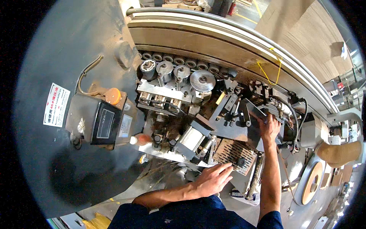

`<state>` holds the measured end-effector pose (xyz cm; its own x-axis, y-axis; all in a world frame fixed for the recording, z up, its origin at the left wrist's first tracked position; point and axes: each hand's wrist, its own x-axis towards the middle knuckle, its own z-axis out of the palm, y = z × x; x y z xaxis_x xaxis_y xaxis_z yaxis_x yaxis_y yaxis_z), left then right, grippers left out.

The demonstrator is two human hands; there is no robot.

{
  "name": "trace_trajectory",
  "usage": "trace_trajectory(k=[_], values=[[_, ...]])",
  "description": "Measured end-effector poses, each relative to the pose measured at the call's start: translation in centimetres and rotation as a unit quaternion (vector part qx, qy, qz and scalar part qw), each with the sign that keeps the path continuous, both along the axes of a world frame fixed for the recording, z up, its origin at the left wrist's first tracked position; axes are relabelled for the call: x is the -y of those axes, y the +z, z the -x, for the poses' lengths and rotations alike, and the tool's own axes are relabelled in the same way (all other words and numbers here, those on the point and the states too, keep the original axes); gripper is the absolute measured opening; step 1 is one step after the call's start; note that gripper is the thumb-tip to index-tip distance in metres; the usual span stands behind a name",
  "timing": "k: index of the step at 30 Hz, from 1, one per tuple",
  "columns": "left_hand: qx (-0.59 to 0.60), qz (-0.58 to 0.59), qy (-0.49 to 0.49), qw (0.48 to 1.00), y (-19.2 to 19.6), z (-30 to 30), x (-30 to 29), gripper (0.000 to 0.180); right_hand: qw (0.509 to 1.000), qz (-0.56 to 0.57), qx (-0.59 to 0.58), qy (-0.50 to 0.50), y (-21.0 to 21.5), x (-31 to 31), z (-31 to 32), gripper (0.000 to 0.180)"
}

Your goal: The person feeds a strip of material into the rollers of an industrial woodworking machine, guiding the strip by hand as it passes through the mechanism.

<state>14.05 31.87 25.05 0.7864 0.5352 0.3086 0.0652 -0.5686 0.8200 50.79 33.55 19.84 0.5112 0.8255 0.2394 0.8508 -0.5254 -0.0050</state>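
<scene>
My right hand (270, 129) reaches into the machine at the right, its fingers bent over the edge of a dark metal plate (232, 128). Its fingertips are partly hidden among the fittings, so what they grip cannot be made out. Beside them are a short dark lever (247, 116) and a silver cylindrical fitting (283, 109). My left hand (213, 179) lies palm down with fingers stretched out and holds nothing. Its fingertips are close to the dusty slotted plate (228, 152), which bears a black knob (241, 162); whether they touch it cannot be told.
Silver rollers (203, 80) and a pneumatic cylinder (191, 138) fill the middle. A bottle of orange-brown liquid (142, 139) lies near a black box (100, 122). Black hoses (304, 114) loop beside my right hand. A roll of edge strip (312, 183) stands at the right.
</scene>
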Motion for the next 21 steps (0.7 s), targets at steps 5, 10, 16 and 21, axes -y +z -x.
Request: trace_trajectory(k=[5,10,16,21], values=[[-0.001,0.033,0.019,0.999,-0.7,0.0,0.2,0.037,0.999,-0.009,0.037,0.027,0.4,-0.3,0.5,0.052],[0.0,0.035,0.027,0.999,-1.5,0.2,0.8,0.038,0.999,-0.014,0.037,0.008,0.8,-1.0,0.7,0.05],[0.013,0.012,0.04,0.999,-2.4,0.4,0.9,0.042,0.996,-0.048,0.037,0.06,1.4,-1.9,1.0,0.045],[0.008,0.001,0.051,0.999,-2.9,0.8,0.4,0.04,0.999,-0.014,0.024,0.028,1.5,-2.2,0.9,0.05]])
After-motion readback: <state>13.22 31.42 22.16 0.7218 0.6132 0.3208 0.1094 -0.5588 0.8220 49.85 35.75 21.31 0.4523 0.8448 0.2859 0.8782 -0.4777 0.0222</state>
